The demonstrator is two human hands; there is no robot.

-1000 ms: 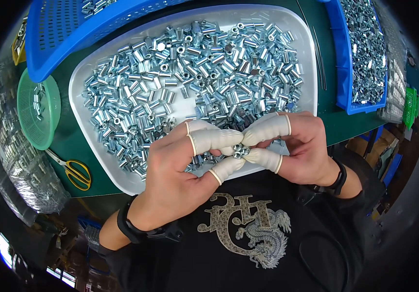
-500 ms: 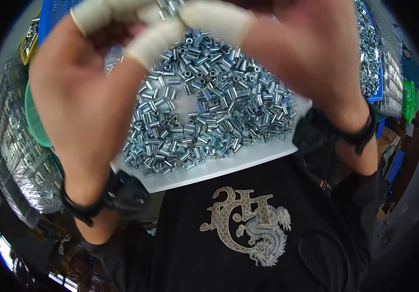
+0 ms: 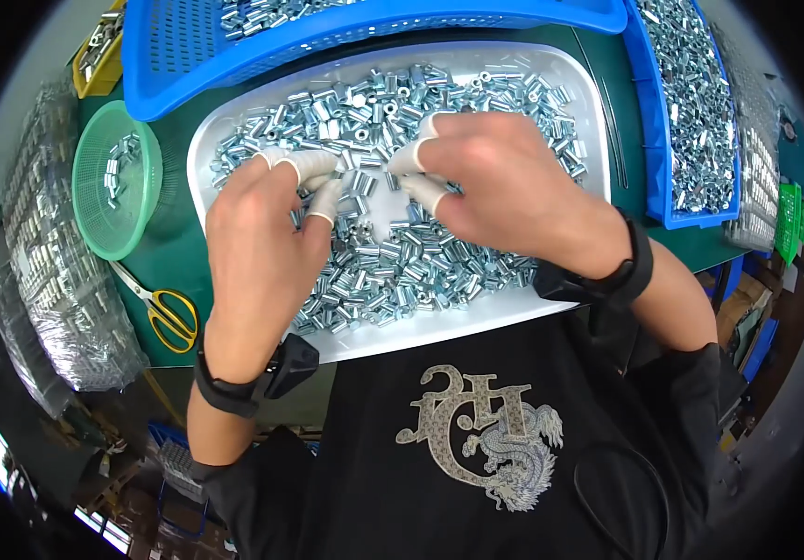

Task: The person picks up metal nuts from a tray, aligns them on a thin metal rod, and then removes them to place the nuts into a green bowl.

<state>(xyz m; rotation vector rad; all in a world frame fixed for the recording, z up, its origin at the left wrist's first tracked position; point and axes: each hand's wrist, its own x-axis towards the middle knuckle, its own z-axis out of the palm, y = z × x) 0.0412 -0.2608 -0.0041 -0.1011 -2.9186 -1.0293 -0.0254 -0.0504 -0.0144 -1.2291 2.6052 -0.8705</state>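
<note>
A white tray [image 3: 198, 154] holds a loose heap of short, shiny metal sleeves [image 3: 421, 266]. Over its middle, my left hand [image 3: 267, 219] reaches in with white finger cots on its fingertips. Its thumb and fingers are bent together beside several sleeves; anything between them is hard to make out. Facing it from the other side is my right hand [image 3: 491, 177], also in finger cots. Those fingers curl together, tips down at the sleeves, and what they hold is hidden. A small gap in the heap, showing white tray bottom, lies between the hands.
Beyond the tray stands a blue perforated basket [image 3: 178, 89] with more sleeves. A green round basket [image 3: 84, 210] holds a few at the left, above yellow-handled scissors [image 3: 170, 322]. At the right is a blue bin [image 3: 656, 140] of small metal parts, with thin dark rods [image 3: 610, 126] beside it.
Both hands have dropped from high in the view, where they were together around shiny metal pieces, down to the heap. They are now apart. The view shows more of the table.
</note>
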